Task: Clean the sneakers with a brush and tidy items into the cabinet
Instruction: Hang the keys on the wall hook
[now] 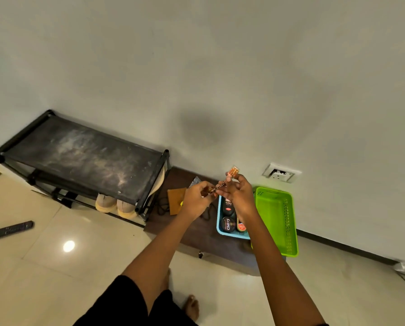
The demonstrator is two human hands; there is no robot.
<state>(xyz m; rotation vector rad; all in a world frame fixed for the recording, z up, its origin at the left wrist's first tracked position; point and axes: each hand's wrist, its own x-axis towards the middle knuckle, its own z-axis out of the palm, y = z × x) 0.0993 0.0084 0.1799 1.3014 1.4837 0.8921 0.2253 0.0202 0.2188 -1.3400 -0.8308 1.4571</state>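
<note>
Both hands are up in front of the person, over the low brown cabinet. The left hand and the right hand each pinch one small chain trinket, fingers curled around it. It might be a keychain, but it's too small to say for sure.

The trinket's long axis runs on a slant. The low end sits in the left hand's fingertips. It climbs to the right across the right hand's fingers and ends in a clear orange block poking out above them, pointing at the wall.

The sneakers are well off to the left of the left hand, side by side on the bottom level of the black shoe rack, near its right end post.

Right under the right hand is a blue basket with polish tins in it. A green basket sits just right of that, its far edge close to the wall. A brown square piece lies just left of the left hand, on the cabinet top.

The wall is close behind both hands, with a socket up and to the right of the right hand. The open room is all on the near side, where bare floor tile runs from the cabinet's front edge back to the person's feet. A remote lies on the floor far to the left.
</note>
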